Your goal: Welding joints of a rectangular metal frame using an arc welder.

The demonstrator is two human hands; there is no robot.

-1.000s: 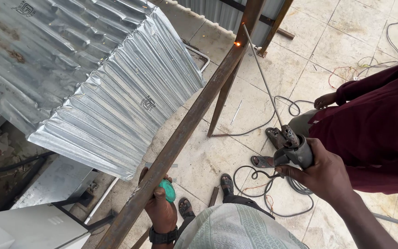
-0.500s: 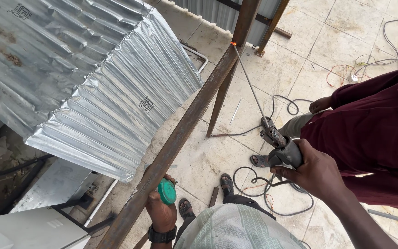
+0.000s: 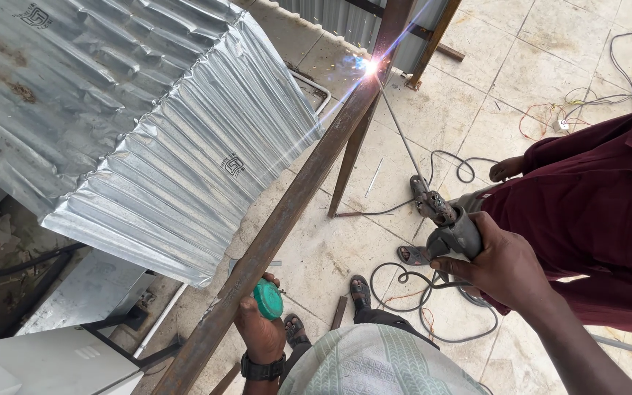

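Clearly: right hand (image 3: pixel 502 267) grip around electrode holder (image 3: pixel 451 227), left hand (image 3: pixel 257 329) half-hidden, clutching green object (image 3: pixel 268 299).

Weld glare hides the rod tip (image 3: pixel 369 67) — the maroon-clad person (image 3: pixel 594 219) is cut off.

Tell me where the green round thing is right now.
In the head view, low and left of centre, the green round thing sits in the left hand, right against the rusty steel beam.

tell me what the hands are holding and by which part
Right hand grips the grey welding electrode holder by its handle; left hand holds a small green round object against the rusty steel beam.
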